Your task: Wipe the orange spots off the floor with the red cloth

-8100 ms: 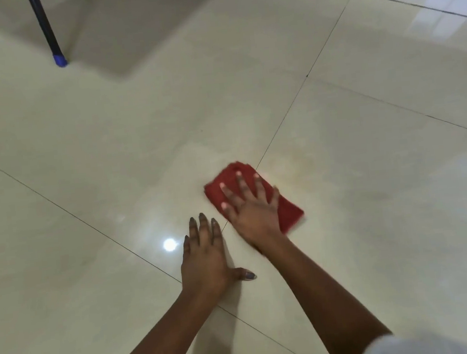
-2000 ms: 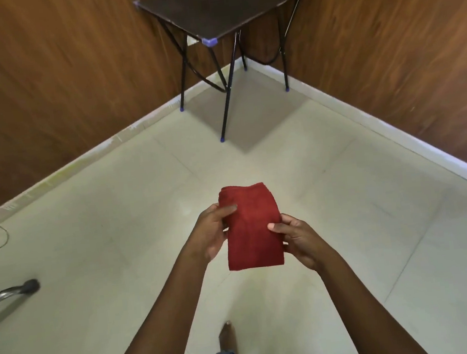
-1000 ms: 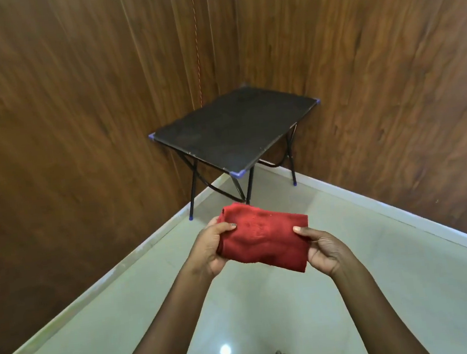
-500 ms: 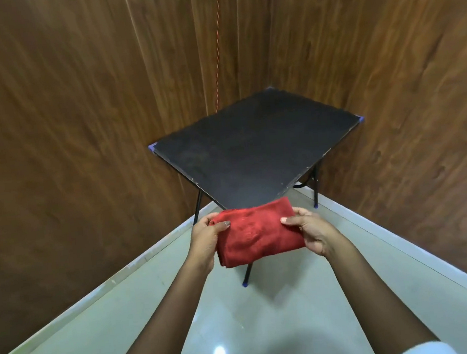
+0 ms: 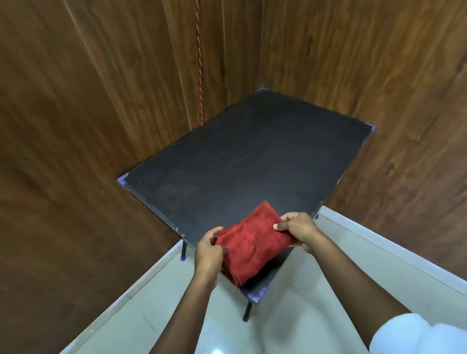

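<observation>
The folded red cloth (image 5: 250, 242) is held between both hands over the near corner of a black folding table (image 5: 242, 158). My left hand (image 5: 208, 251) grips its left end and my right hand (image 5: 298, 229) pinches its right end. Whether the cloth touches the tabletop, I cannot tell. The pale tiled floor (image 5: 286, 338) shows below my arms, and no orange spots are visible on it.
The table stands in a corner between two brown wood-panelled walls (image 5: 49, 138). A thin red cord (image 5: 199, 50) hangs down the corner seam. A pale skirting strip (image 5: 118, 301) runs along the floor edges. Table legs with blue feet (image 5: 245, 318) stand on the floor.
I have stood up from wiping the floor and carried the cloth in both hands toward the table. The table has come much closer, and the cloth is now over its near corner.
</observation>
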A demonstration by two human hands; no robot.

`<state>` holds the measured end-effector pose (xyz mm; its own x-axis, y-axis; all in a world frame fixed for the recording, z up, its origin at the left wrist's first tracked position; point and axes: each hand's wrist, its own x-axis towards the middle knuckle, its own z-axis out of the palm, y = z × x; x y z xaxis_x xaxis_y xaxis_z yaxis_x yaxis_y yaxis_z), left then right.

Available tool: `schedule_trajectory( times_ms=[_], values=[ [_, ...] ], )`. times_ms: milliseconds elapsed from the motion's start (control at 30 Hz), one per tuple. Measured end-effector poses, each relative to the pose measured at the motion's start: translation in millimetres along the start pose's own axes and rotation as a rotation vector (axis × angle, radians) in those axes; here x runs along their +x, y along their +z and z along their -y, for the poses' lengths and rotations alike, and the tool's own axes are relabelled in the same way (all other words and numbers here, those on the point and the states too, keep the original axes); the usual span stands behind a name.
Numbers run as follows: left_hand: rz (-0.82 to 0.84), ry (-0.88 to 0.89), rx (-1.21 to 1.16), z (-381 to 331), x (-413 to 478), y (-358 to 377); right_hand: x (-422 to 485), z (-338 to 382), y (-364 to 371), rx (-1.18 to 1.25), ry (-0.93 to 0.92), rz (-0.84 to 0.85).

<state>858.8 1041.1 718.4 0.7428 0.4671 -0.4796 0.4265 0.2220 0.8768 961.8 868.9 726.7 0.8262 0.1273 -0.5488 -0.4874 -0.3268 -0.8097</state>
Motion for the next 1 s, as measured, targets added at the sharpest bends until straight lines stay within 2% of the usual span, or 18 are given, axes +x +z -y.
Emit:
schedule_trajectory(
  times_ms=[167, 233, 333, 467, 533, 633, 700, 800, 933, 1000],
  values=[
    [-0.143, -0.076, 0.006, 15, 45, 16, 53, 8, 10, -0.141, 0.024, -0.011],
    [-0.186, -0.134, 0.058, 23, 55, 20, 70, 6, 15, -0.291, 0.025, -0.001],
    [-0.193, -0.198, 0.135, 34, 59, 22, 79, 2, 17, -0.522, 0.012, -0.028],
    [-0.225, -0.173, 0.242, 39, 61, 21, 87, -5, 15, -0.674, 0.017, -0.058],
    [-0.232, -0.112, 0.384, 36, 58, 22, 85, -7, 16, -0.78, -0.012, -0.088],
    [-0.236, 0.045, 0.86, 37, 47, 26, 81, -19, 17, -0.97, -0.234, -0.151],
    [-0.231, 0.163, 1.08, 41, 39, 30, 73, -28, 17, -0.976, -0.375, -0.127],
    [-0.189, 0.208, 1.257, 48, 35, 32, 66, -36, 20, -0.976, -0.361, -0.037],
    [-0.16, 0.199, 1.27, 40, 34, 30, 64, -29, 16, -0.907, -0.353, 0.001],
    [-0.16, 0.26, 1.186, 33, 28, 28, 60, -21, 10, -0.802, -0.386, 0.017]
  ],
)
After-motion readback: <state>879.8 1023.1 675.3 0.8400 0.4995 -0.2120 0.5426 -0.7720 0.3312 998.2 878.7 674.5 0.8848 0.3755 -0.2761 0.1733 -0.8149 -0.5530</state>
